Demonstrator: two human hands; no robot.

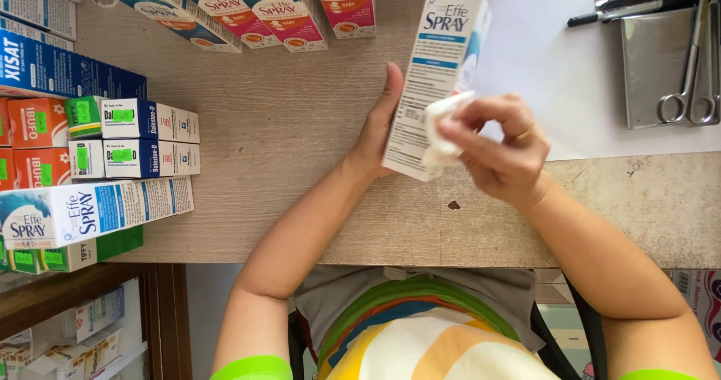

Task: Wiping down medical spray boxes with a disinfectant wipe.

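My left hand [378, 128] grips a tall white and blue spray box [435, 64] by its left edge, holding it above the wooden counter [300, 125]. My right hand [503, 147], with a ring on one finger, pinches a small white cloth [443, 128] and presses it against the lower front of the box. The cloth covers part of the box's lower right corner.
Several spray boxes [255, 8] lie along the far edge. Stacked medicine boxes [98, 147] sit at the left. A white sheet [586, 72] lies at the right, with a metal tray [653, 64], scissors [695, 64] and a pen [631, 8].
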